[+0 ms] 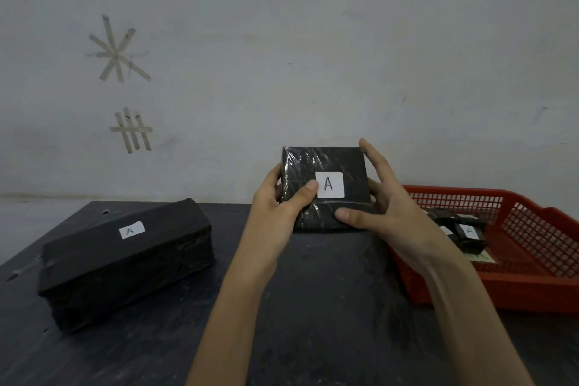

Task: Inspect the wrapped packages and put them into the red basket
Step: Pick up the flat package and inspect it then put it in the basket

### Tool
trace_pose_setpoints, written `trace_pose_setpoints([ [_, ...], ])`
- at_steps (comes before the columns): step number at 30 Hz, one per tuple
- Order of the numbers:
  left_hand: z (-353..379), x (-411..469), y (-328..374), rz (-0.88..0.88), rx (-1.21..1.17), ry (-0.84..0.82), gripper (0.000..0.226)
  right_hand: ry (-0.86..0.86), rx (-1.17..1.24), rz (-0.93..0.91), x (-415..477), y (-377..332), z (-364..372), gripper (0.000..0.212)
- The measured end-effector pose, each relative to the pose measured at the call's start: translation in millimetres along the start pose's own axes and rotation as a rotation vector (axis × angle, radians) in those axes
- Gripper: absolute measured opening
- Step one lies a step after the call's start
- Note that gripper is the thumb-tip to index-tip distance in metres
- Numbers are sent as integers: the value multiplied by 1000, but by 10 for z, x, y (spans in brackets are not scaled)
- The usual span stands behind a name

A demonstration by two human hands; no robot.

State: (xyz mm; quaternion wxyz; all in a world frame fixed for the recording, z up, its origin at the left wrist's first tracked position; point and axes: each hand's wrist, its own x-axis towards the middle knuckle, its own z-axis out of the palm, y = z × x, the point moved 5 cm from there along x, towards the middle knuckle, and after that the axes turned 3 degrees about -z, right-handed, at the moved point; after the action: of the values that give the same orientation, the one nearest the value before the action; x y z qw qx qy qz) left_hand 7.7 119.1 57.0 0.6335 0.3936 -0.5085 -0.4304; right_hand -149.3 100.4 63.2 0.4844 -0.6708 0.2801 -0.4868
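Note:
A flat square package point(326, 166) in black shiny wrap, with a white label marked A, is held up above the table with its labelled face towards me. My left hand point(275, 210) grips its left edge, thumb on the front beside the label. My right hand point(388, 197) grips its right edge, thumb across the lower front, fingers behind and above. A long black wrapped package point(125, 263), also labelled A, lies on the table at the left. The red basket point(532, 288) stands at the right and holds small black labelled packages point(466, 233).
The dark table point(313, 307) runs up to a pale wall. Strips of tape form a star and a grid on the wall point(125, 88) at the left. The basket reaches past the right edge of the view.

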Motion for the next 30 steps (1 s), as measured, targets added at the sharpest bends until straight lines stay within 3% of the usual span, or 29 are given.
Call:
trace_pose_setpoints([
  [3, 30, -2, -17, -5, 3, -24, 32, 25, 32, 34, 22, 46, -37, 104],
  [6, 79, -21, -40, -102, -1, -109, 34, 138, 125, 107, 56, 106, -77, 89],
  [9, 121, -37, -41, -136, 21, -189, 78, 257, 211, 170, 65, 146, -116, 58],
  [10, 134, -53, -23, -134, 41, -196, 72, 277, 212, 182, 65, 149, -120, 53],
  [12, 162, -77, 4, -142, 67, -205, 29, 287, 195, 181, 56, 120, -110, 56],
  [13, 186, -92, 19, -131, 79, -202, 23, 281, 169, 169, 46, 96, -105, 61],
  [15, 167, -97, -6, -86, 97, -164, 29, 233, 106, 139, 25, 55, -91, 66],
  [19, 108, -74, -25, -91, 56, -101, 19, 103, 61, 101, 10, 73, -58, 75],
  [26, 111, -70, 15, -59, 153, -164, 36, 161, 121, 14, 45, 93, -105, 81],
  [30, 85, -62, 9, -31, 183, -154, 32, 201, 138, -5, 59, 123, -95, 80],
])
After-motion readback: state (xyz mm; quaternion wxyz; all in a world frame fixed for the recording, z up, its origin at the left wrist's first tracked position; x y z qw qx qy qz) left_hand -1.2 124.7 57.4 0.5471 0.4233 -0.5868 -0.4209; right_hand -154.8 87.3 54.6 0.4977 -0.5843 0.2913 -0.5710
